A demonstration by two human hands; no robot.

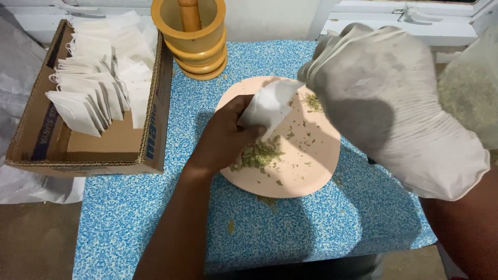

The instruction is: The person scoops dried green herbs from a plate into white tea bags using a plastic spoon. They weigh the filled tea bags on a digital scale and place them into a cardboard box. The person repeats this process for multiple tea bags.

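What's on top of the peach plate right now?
On the plate: a pile of crushed green herb and scattered flakes. The left hand holds a white paper sachet above it. The gloved right hand hides the plate's right edge.

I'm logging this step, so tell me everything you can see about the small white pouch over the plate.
The white pouch is a small, flat bag of thin paper-like material, creased and tilted. The bare left hand pinches its lower end; the gloved right hand meets its upper corner. It hangs over the peach plate, just above the crushed green leaves. Whether anything is inside cannot be told.
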